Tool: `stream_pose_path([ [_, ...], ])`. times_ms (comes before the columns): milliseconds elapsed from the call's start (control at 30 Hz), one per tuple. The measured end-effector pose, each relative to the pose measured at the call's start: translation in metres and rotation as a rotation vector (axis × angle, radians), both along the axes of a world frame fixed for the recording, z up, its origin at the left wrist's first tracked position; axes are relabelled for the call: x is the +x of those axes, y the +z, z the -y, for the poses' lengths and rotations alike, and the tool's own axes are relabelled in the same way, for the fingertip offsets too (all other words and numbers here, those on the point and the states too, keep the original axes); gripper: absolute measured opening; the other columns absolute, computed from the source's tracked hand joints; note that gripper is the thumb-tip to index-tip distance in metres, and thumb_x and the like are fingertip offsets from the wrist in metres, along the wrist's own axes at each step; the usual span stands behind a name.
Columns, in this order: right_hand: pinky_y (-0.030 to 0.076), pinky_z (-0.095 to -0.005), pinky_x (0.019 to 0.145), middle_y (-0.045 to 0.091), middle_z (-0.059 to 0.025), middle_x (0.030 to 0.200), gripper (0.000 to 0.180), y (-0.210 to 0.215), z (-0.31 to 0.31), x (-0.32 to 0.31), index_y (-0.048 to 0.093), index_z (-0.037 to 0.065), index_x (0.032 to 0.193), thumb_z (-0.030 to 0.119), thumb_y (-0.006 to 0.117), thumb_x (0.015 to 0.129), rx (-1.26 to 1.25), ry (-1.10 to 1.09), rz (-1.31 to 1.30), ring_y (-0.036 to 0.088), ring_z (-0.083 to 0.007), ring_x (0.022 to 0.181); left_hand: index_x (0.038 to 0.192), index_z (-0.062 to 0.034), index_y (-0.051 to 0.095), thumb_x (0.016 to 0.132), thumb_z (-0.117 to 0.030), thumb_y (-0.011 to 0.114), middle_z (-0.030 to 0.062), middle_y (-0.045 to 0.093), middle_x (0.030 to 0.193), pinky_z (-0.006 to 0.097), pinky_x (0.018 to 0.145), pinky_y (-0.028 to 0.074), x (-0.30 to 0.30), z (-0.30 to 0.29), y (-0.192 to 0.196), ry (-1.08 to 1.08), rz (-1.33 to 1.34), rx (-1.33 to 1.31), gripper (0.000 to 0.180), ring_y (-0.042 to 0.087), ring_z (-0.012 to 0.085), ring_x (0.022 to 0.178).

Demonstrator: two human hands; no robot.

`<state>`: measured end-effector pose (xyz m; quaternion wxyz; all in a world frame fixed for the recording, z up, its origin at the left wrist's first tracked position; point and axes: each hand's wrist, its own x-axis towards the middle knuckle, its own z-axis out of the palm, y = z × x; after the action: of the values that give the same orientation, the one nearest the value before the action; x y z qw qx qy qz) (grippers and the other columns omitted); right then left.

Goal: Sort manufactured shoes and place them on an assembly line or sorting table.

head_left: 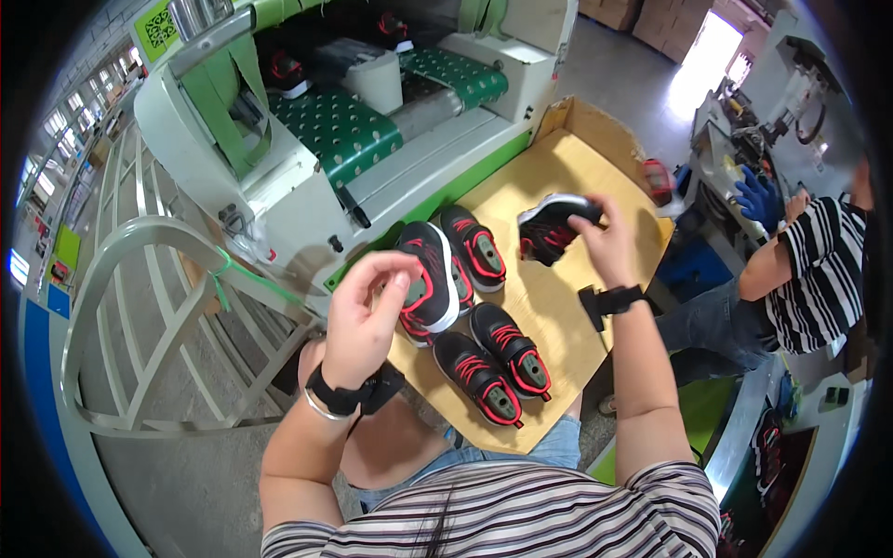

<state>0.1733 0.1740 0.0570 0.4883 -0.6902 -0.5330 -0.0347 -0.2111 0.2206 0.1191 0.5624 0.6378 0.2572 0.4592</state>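
Note:
My left hand (367, 316) grips a black shoe with red trim and white sole (428, 279), held tilted over the left edge of a cardboard tray (567, 177). My right hand (600, 240) holds a second black and red shoe (549, 226) in the air above the tray's middle. Three more such shoes lie on the cardboard: one at the back (474, 246) and two side by side near me (510, 347), (474, 377). Both wrists wear black bands.
A white and green conveyor machine (344, 130) with perforated green belts stands behind the tray; more shoes sit on it. A metal rail frame (139, 307) is at the left. Another person in a striped shirt (819, 270) with a blue glove works at the right.

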Motion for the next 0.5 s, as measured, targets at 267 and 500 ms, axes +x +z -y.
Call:
stream_pose_path([
  [267, 0.05, -0.0263, 0.091, 0.068, -0.005, 0.111, 0.038, 0.129, 0.013, -0.071, 0.06, -0.002, 0.13, 0.016, 0.068, 0.097, -0.048, 0.569, -0.495, 0.063, -0.0123, 0.101, 0.15, 0.0015, 0.04, 0.097, -0.036, 0.069, 0.015, 0.056, 0.142, 0.034, 0.106, 0.045, 0.069, -0.023, -0.005, -0.672, -0.145, -0.285, 0.071, 0.053, 0.0213, 0.129],
  [500, 0.039, -0.0351, 0.11, 0.052, -0.0105, 0.144, 0.058, 0.026, 0.086, -0.075, 0.039, 0.005, 0.151, 0.023, 0.061, 0.101, -0.387, 0.482, -0.556, 0.049, -0.0215, 0.131, 0.151, -0.0068, 0.037, 0.097, -0.076, 0.028, 0.0161, 0.058, 0.138, 0.035, 0.068, 0.058, 0.084, -0.024, 0.005, -0.748, 0.358, -0.626, 0.089, 0.068, 0.0272, 0.097],
])
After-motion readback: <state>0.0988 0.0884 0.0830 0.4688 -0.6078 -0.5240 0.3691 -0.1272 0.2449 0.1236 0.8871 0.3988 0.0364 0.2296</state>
